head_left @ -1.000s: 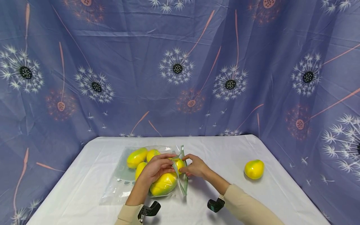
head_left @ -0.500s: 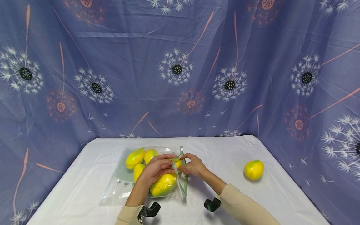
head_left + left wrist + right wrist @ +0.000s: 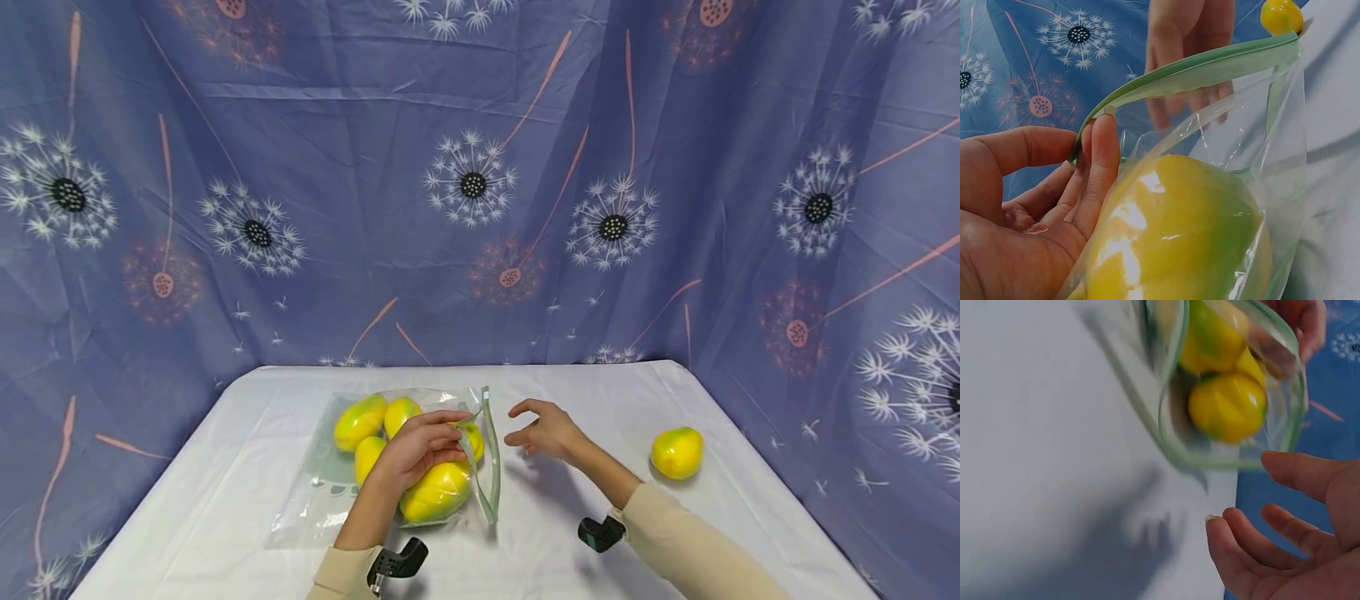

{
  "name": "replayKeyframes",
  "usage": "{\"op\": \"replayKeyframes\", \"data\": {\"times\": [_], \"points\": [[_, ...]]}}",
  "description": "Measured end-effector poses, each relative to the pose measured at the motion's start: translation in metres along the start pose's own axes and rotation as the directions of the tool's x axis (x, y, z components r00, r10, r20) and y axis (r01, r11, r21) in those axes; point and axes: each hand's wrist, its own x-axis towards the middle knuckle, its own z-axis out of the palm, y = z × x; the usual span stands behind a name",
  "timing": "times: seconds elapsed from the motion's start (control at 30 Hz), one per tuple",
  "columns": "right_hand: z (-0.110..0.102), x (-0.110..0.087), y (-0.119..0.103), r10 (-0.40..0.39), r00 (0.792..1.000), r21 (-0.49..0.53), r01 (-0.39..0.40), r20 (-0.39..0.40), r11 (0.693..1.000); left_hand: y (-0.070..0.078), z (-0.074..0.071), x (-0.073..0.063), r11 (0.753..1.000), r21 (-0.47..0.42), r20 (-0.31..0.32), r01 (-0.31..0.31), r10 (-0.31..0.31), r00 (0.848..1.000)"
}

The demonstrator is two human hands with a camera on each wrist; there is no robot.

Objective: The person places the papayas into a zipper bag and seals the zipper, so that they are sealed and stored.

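Note:
A clear zip bag with a green zip edge lies on the left half of the table, holding several yellow-green mangoes. My left hand pinches the zip edge between thumb and fingers, and the bag's mouth gapes toward the right. Just right of that mouth, my right hand hovers with parted, slightly bent fingers and nothing in it. Through the opening, the right wrist view shows a mango near the mouth. My left hand partly hides the mangoes in the head view.
A single loose mango sits on the right side of the white-covered table. A blue curtain with dandelion prints hangs around the back and sides.
My right hand was inside the bag's mouth by the nearest mango; it has drawn out to the right without it. Mangoes inside shifted slightly left. My left hand keeps its pinch.

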Motion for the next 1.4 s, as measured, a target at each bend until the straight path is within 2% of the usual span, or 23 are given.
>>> {"op": "replayKeyframes", "data": {"times": [0.27,0.4,0.6,0.9,1.27,1.4], "points": [[-0.06,-0.022,0.007,0.048,0.999,-0.068,-0.049,-0.016,0.996,0.001,0.001,0.001,1.0,-0.005,0.015,-0.009,0.009,1.0],[-0.084,-0.034,0.009,0.04,0.999,-0.14,-0.043,-0.022,0.989,0.0,0.0,0.001,1.0,-0.012,0.01,-0.002,0.002,1.0],[-0.115,-0.046,0.014,0.031,0.998,-0.188,-0.04,-0.048,0.981,0.0,-0.001,0.0,1.0,-0.021,0.013,-0.001,0.001,1.0],[-0.149,-0.062,0.033,0.053,0.996,-0.25,-0.071,-0.077,0.966,0.0,-0.001,0.0,1.0,-0.017,0.006,-0.004,0.004,1.0],[-0.183,-0.079,0.053,0.097,0.986,-0.353,-0.138,-0.133,0.925,0.0,-0.002,0.001,1.0,-0.025,0.003,-0.003,0.003,1.0],[-0.192,-0.084,0.062,0.093,0.983,-0.412,-0.152,-0.161,0.899,0.0,-0.002,0.001,1.0,-0.023,-0.001,-0.005,0.005,1.0]]}}
